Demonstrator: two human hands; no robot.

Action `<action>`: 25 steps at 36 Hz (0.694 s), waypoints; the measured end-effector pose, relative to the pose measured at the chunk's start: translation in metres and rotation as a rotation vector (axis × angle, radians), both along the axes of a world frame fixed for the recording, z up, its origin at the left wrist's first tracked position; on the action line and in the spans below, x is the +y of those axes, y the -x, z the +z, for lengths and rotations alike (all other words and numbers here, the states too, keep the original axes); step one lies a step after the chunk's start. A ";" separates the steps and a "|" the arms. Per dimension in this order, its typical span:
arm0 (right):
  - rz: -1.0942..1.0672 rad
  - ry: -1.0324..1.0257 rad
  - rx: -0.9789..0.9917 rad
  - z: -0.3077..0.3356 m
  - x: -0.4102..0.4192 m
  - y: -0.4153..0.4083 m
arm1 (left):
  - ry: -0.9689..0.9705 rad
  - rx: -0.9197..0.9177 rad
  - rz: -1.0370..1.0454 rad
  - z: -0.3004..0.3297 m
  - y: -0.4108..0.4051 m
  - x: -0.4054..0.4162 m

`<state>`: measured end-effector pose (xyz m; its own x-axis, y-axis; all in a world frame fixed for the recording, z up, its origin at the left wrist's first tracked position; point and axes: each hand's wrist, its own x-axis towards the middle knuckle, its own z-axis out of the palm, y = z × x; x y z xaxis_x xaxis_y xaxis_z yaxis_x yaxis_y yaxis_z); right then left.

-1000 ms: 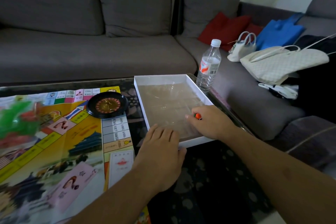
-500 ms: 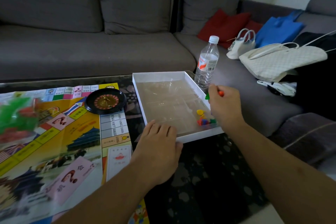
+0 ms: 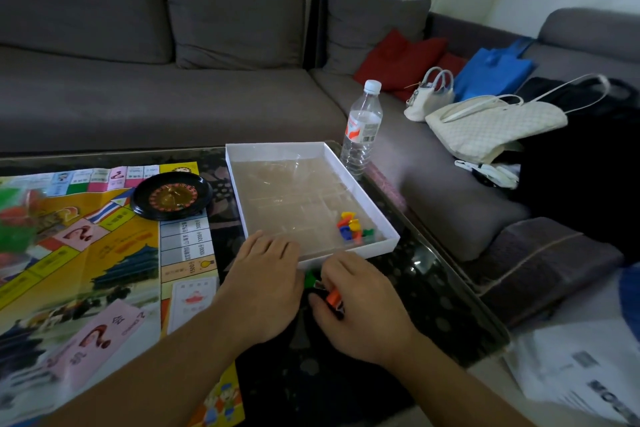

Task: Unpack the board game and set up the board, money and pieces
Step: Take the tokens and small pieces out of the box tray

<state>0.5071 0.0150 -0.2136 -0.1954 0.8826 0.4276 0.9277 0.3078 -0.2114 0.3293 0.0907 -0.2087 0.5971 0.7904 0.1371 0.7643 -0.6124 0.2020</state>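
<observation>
Holding coloured pawns (image 3: 352, 226), white box (image 3: 388, 244) beside right hand (image 3: 349, 302)

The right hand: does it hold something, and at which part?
The right hand pinches an orange game piece between thumb and fingers; which part of it cannot be told. A green piece shows beside the fingers.

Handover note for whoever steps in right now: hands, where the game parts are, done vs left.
Left hand: flat, resting on the table by the white box.
Right hand: pinches an orange pawn just in front of the box; a green pawn sits beside it.
Board: unfolded, roulette wheel on its corner.
Loose pawns in the box's near right corner.
Left: move out those pawns. No money in view.
</observation>
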 end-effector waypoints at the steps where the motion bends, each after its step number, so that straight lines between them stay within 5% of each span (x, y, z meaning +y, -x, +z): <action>1: 0.002 0.017 0.022 0.000 -0.001 -0.001 | 0.018 -0.004 0.005 0.000 0.000 0.000; 11: -0.168 0.003 0.263 0.029 0.043 -0.029 | -0.025 -0.013 0.001 0.002 0.002 -0.005; 18: -0.214 0.391 -0.119 0.030 0.097 -0.042 | -0.026 -0.024 0.004 0.004 0.002 -0.005; 25: -0.241 0.252 -0.156 0.026 0.083 -0.041 | -0.044 -0.030 0.006 0.004 0.001 -0.004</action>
<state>0.5483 0.0983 -0.1879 -0.0155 0.9848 0.1728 0.9941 0.0337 -0.1033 0.3285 0.0870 -0.2051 0.5873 0.7869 0.1893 0.7621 -0.6164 0.1981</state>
